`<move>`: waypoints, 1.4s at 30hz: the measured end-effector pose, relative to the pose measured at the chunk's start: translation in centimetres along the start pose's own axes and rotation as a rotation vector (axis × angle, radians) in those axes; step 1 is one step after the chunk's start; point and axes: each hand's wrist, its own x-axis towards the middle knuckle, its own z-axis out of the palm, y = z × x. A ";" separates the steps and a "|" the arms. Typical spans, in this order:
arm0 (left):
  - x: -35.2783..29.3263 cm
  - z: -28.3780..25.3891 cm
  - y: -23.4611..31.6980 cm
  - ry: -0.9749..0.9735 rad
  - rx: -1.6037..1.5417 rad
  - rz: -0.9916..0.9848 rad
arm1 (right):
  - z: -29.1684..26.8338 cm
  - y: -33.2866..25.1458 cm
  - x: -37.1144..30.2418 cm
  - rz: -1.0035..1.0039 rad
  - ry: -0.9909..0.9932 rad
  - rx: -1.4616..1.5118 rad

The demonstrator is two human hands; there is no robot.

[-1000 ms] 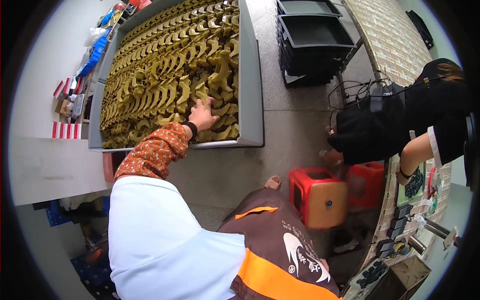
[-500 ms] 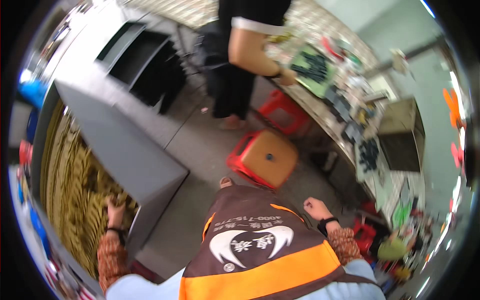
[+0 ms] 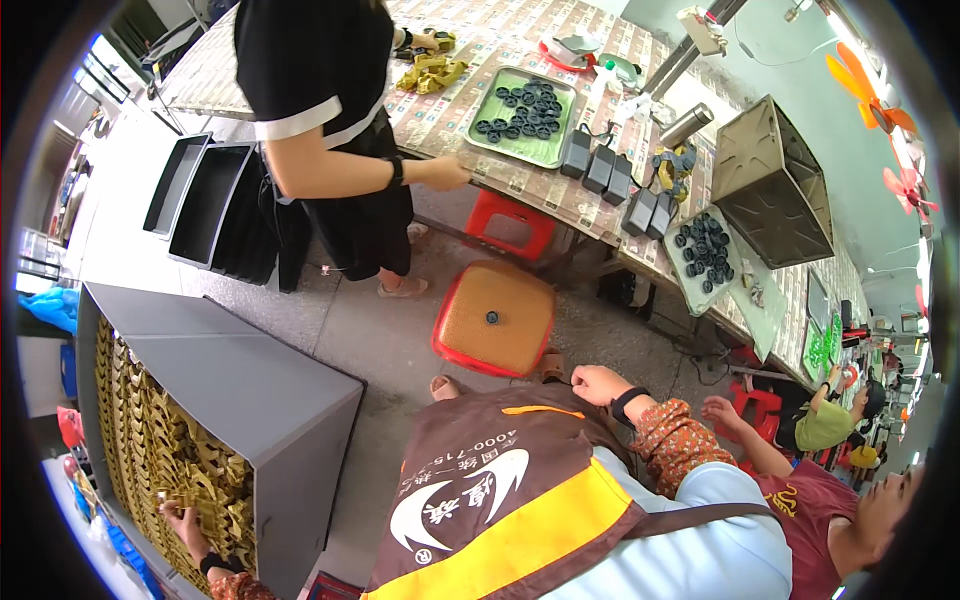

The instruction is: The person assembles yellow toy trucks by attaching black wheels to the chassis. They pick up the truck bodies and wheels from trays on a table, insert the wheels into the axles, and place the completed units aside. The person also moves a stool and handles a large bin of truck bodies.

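My left hand (image 3: 183,525) reaches into a grey box (image 3: 235,350) at the lower left. Its fingers are bent round an olive-gold curved part (image 3: 203,496), among rows of similar parts (image 3: 150,425) packed inside; the fingertips are small in the picture. My right hand (image 3: 598,384) hangs in front of my brown apron, its fingers curled in, and nothing shows in it. Beyond it stands a red stool (image 3: 497,312) with a tan seat, with one small round black piece (image 3: 492,318) on top.
A co-worker in black stands at a long patterned table (image 3: 430,130). It bears a green tray (image 3: 484,112) of round black pieces, dark grey blocks (image 3: 598,170), a second tray (image 3: 690,285) and a tilted metal bin (image 3: 765,190). Black crates (image 3: 205,205) stand far left; another person is close on my right.
The view has turned right and lifted. My left hand has moved deeper over the parts in the box. The co-worker has shifted left in the picture, and a person now shows at lower right.
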 end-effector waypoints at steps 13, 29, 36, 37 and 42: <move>-25.9 20.0 28.6 -0.177 -0.151 0.181 | -10.6 11.4 3.0 -0.210 0.187 0.133; -34.8 49.6 36.0 -1.203 0.149 0.726 | -13.9 -2.4 -0.2 -0.338 -0.286 1.043; -35.6 51.2 34.4 -1.131 0.362 1.164 | -12.4 -8.6 -1.1 -0.420 -0.268 1.247; -35.6 51.0 34.1 -1.091 0.365 1.216 | -12.4 -9.7 -1.7 -0.396 -0.315 1.279; -34.5 50.1 32.4 -1.004 0.381 1.356 | -9.5 -11.8 -1.1 -0.399 -0.364 1.529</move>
